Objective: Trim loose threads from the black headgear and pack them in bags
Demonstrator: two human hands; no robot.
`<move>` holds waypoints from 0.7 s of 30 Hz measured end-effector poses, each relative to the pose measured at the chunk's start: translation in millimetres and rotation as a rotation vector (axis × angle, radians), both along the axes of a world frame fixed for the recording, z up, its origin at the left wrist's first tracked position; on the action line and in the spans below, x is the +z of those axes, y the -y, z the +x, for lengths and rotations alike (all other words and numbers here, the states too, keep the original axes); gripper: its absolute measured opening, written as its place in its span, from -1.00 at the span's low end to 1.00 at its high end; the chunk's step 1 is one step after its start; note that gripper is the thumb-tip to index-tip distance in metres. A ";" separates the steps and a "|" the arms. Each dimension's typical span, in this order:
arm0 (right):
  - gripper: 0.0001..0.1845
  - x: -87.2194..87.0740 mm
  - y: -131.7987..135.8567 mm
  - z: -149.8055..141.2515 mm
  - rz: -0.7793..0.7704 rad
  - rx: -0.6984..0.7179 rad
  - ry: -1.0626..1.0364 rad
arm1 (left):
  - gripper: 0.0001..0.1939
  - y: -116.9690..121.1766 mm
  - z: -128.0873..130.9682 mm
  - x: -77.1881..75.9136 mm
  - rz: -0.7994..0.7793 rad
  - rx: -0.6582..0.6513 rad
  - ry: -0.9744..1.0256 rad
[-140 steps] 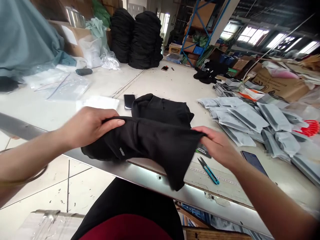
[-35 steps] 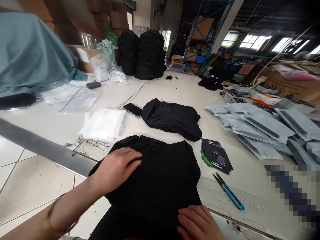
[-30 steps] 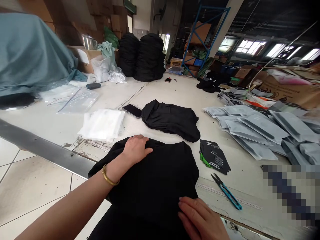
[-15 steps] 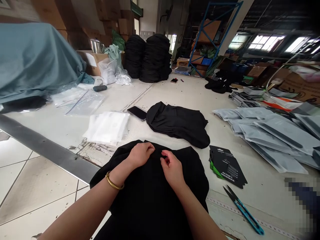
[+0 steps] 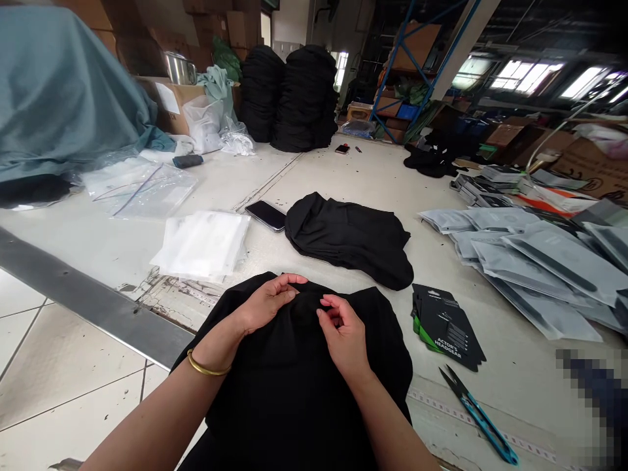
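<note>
A black garment (image 5: 294,379) lies flat at the table's near edge and hangs over it. My left hand (image 5: 265,304), with a gold bangle on the wrist, pinches the cloth near its far edge. My right hand (image 5: 343,333) sits close beside it, fingers curled and pinching the same fabric. A second black garment (image 5: 350,239) lies folded a little farther back on the table.
Black cards (image 5: 444,324) and blue-handled snips (image 5: 478,415) lie to the right. Grey pouches (image 5: 530,261) spread at the far right. A phone (image 5: 265,214), white bags (image 5: 203,245) and clear plastic (image 5: 140,190) lie left. Stacks of black fabric (image 5: 294,98) stand at the back.
My right hand came up from the near hem to meet the left at the garment's far edge. Both hands now pinch the cloth; earlier they lay flat on it.
</note>
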State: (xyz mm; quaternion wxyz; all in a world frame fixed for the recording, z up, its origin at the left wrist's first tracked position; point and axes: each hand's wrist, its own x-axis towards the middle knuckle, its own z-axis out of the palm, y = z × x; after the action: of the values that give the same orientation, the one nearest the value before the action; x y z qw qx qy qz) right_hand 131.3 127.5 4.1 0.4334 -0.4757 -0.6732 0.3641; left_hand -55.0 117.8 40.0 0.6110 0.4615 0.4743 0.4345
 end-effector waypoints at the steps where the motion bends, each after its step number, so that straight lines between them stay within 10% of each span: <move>1: -0.77 0.0 0.4 0.4 -0.004 -0.001 -0.008 | -0.67 0.3 -0.7 -0.4 0.006 -0.007 -0.002; 14: -0.79 20.4 -6.3 -28.4 0.168 0.101 0.133 | -0.63 0.5 -6.5 -3.8 0.078 -0.061 0.085; 21: -0.83 11.5 -19.6 -25.6 -0.218 0.046 -0.241 | -0.59 -0.2 -13.8 -9.4 0.081 -0.122 0.099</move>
State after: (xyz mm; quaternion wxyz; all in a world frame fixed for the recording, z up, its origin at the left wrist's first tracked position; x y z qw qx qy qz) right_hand 105.7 147.1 15.7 0.4485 -0.4573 -0.5835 0.4992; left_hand -68.8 117.9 30.5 0.6398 0.4919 0.3967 0.4375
